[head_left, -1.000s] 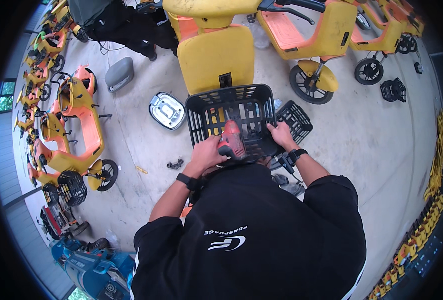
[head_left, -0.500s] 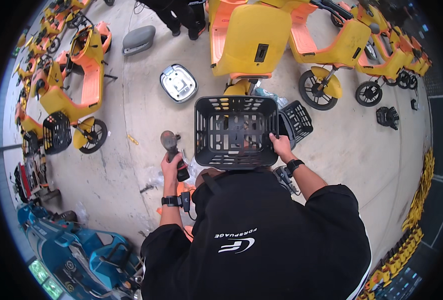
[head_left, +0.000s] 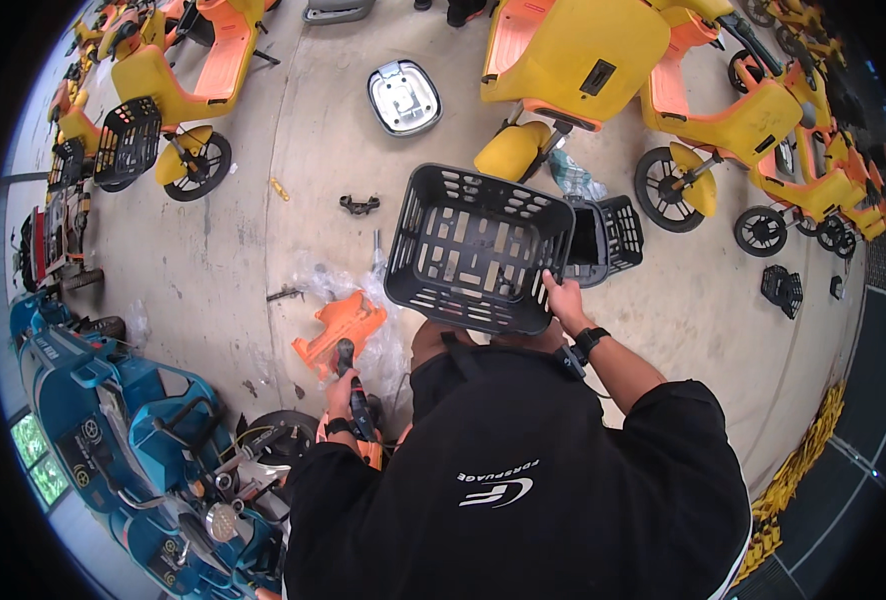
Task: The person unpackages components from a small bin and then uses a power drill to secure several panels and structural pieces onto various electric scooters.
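A black plastic basket (head_left: 478, 245) with slotted walls hangs in front of my body, slightly tilted, its open top facing up. My right hand (head_left: 566, 302) is closed on its right rim. Lower and to the left, my left hand (head_left: 341, 395) grips a cordless power drill (head_left: 359, 408), held near my left thigh. Just beyond that hand, an orange plastic panel (head_left: 341, 330) lies on clear plastic wrap (head_left: 395, 345). Behind the basket's right side, another dark basket (head_left: 623, 235) rests on the floor.
Yellow scooters stand ahead, the nearest front panel (head_left: 588, 60) just beyond the basket. A teal scooter (head_left: 133, 420) is at lower left. A white-lined oval part (head_left: 404, 98), a black bracket (head_left: 360, 205) and a yellow-handled tool (head_left: 279, 189) lie on the floor.
My left hand has drawn the drill down and back toward my body. The basket has tilted, its right side lower, still in my right hand. The whole view has shifted.
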A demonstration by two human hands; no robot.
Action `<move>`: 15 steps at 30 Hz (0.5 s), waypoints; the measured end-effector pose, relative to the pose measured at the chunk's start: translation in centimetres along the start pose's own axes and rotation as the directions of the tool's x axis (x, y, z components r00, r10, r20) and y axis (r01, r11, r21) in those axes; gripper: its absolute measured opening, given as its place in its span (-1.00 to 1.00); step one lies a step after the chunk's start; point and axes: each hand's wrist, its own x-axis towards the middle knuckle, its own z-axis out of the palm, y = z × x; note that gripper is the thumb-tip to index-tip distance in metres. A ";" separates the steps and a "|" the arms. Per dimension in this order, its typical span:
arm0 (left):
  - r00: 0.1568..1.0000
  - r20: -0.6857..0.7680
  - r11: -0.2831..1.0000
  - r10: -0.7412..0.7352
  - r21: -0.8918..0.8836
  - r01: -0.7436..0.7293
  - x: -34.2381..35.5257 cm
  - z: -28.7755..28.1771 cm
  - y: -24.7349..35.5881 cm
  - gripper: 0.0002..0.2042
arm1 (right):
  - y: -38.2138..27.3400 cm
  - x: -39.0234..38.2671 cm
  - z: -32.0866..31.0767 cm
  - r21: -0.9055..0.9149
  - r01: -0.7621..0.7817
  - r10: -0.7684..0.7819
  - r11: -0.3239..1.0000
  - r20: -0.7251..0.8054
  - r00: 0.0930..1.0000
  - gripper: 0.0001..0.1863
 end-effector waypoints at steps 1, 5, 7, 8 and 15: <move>0.998 0.049 0.995 -0.049 -0.086 0.053 -0.9 -0.4 -2.1 -0.64 | 0.3 0.4 0.5 -0.005 0.003 -0.003 1.000 -0.024 1.000 -0.47; 0.975 0.101 0.975 -0.196 -0.087 0.205 -5.8 -0.3 -9.9 -0.62 | 1.9 2.6 2.5 -0.273 -0.023 0.032 0.962 0.029 0.999 -0.40; 0.968 0.060 0.967 -0.245 -0.058 0.248 -8.3 0.0 -12.8 -0.64 | 3.7 3.5 3.4 -0.108 -0.129 0.145 0.986 0.162 0.976 -0.38; 0.978 -0.007 0.978 -0.210 -0.012 0.210 -10.0 0.4 -14.5 -0.64 | 4.6 4.1 4.1 0.002 -0.128 0.123 0.992 0.272 0.954 -0.37; 0.954 0.101 0.958 -0.282 0.093 0.273 -19.1 4.5 -22.2 -0.63 | 13.2 2.0 6.6 -0.770 0.279 0.060 0.574 0.380 0.923 -0.39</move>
